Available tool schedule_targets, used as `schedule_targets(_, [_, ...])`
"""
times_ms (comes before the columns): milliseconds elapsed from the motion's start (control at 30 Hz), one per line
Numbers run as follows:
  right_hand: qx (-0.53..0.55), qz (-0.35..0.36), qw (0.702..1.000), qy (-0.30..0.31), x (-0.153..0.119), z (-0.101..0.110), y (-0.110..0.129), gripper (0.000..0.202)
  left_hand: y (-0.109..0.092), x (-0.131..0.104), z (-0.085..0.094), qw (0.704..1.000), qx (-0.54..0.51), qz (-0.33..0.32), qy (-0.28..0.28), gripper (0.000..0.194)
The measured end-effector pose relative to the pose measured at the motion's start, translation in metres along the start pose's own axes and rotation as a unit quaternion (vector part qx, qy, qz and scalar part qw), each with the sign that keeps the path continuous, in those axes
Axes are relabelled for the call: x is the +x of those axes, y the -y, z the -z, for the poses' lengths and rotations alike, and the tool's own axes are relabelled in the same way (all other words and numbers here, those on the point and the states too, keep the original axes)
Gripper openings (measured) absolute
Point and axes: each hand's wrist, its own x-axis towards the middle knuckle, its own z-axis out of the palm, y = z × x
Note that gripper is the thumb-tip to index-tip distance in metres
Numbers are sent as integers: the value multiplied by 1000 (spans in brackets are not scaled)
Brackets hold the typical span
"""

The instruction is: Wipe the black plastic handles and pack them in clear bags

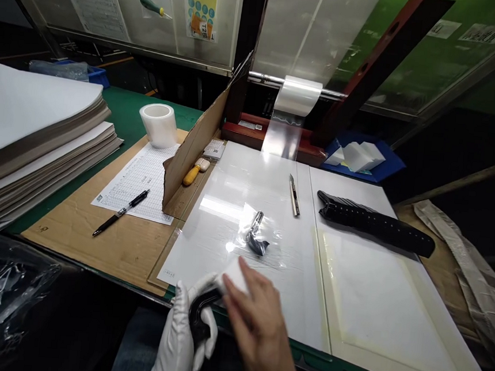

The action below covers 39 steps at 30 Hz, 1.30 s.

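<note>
At the table's front edge, my left hand point(179, 341), in a white glove, is wrapped round a curved glossy black part point(202, 314). My bare right hand point(257, 322) pinches a white pad point(235, 275) against the upper end of that part. Beyond my hands, a small dark curved piece point(257, 238) lies under or on clear film on the white sheet point(223, 206). A slim cutter knife point(294, 195) rests to its right.
A long black ribbed part point(374, 224) lies on the right. Behind stand a film roll point(298, 96) and a blue bin point(386, 163) with white blocks. A cardboard divider point(194, 143), pen point(120, 213), tape roll point(158, 126) and paper stacks point(32, 115) are left.
</note>
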Motion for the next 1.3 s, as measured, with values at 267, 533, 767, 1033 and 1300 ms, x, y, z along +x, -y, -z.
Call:
schedule_targets(267, [-3,-12,1000,9,-6,14,-14,40,-14,2,-9,998,-31,42,19,67])
schedule_targets(533, [-71,-63,994,-49,-15,0,-2,40,-24,-2,-22,973,-151,168,41,79])
schedule_targets(767, [-105,-80,989,-61,-20,-2,-2,39,-24,-3,-30,982,-122,144,18,85])
schedule_targets(1033, [31,-223,974,-26,-26,25,-24,39,-35,4,-10,980,-65,149,119,83])
schedule_targets(1300, [407,-401,797,195,-5,63,-7,58,-72,14,22,947,-65,151,276,65])
